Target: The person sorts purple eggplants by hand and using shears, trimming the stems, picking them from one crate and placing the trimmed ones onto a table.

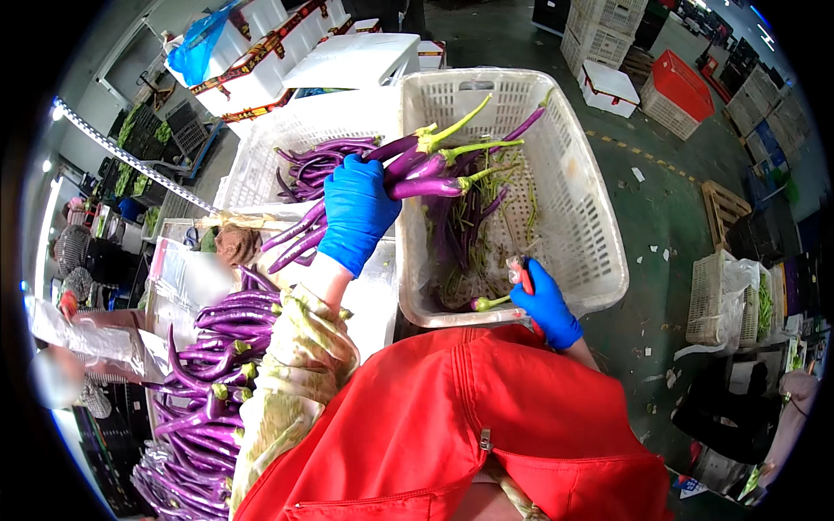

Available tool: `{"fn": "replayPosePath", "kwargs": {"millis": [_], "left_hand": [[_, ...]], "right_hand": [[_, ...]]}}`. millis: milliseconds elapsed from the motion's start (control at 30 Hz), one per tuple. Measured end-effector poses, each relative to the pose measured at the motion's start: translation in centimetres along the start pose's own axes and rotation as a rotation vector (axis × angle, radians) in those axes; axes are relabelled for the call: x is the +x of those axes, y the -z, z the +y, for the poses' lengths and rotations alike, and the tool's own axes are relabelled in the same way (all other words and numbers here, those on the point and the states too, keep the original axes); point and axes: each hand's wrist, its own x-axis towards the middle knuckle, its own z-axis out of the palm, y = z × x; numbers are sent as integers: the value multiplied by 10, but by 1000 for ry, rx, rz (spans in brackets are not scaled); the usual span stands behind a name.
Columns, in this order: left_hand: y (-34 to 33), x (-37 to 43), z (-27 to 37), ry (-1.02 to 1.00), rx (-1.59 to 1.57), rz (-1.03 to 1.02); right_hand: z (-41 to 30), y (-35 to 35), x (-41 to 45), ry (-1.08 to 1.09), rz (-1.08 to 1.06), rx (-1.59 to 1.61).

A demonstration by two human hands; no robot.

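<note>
My left hand, in a blue glove, grips a bunch of long purple eggplants. Their green stems point right, over a white plastic crate. Inside that crate lie cut green stems and a few eggplants. In my right hand, also gloved in blue, is a red-handled hand cutter, held above the crate's near right side; its blades are hard to make out. A single eggplant stem shows by the near rim. To my left, a large pile of eggplants covers the metal table.
A second white crate holding eggplants adjoins the first. White foam boxes are stacked behind it. At far left a person stands across the table. On the right-hand floor are a wooden pallet and a red crate.
</note>
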Motion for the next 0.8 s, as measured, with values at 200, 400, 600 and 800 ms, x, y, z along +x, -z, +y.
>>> {"fn": "replayPosePath", "kwargs": {"millis": [200, 400, 600, 800], "left_hand": [[-4, -6, 5, 57, -74, -28], [-14, -16, 17, 41, -82, -115], [-18, -18, 20, -15, -114, -120], [-18, -15, 13, 27, -83, -109]], "right_hand": [[-14, -14, 20, 206, 0, -195], [-25, -18, 36, 161, -98, -20], [-28, -16, 35, 170, -53, -77], [-15, -5, 42, 208, -7, -162]]}}
